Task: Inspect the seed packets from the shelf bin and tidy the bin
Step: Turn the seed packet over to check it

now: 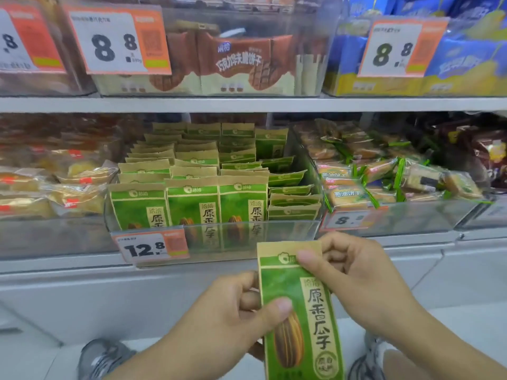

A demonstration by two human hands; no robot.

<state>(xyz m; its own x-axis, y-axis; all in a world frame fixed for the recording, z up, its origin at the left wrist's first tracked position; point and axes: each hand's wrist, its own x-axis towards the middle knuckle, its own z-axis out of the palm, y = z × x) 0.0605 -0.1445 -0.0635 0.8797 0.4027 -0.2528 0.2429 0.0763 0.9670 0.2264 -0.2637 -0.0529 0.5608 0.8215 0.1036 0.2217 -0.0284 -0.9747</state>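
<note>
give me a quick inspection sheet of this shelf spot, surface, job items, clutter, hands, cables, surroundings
surface: grey shelf ledge below the bin, bare where it shows.
job's things: one green seed packet held upright in front of the shelf; clear bin holds upright rows of the same packets, with its right side loosely stacked and tilted.
clutter: price tag reading 12.8 clipped on the bin front.
grippers: left hand pinches the packet's left edge; right hand pinches its top right with thumb in front.
cables: nothing seen.
surroundings: wrapped biscuits in the bin to the right, pastries to the left, brown wafer packs on the shelf above.
</note>
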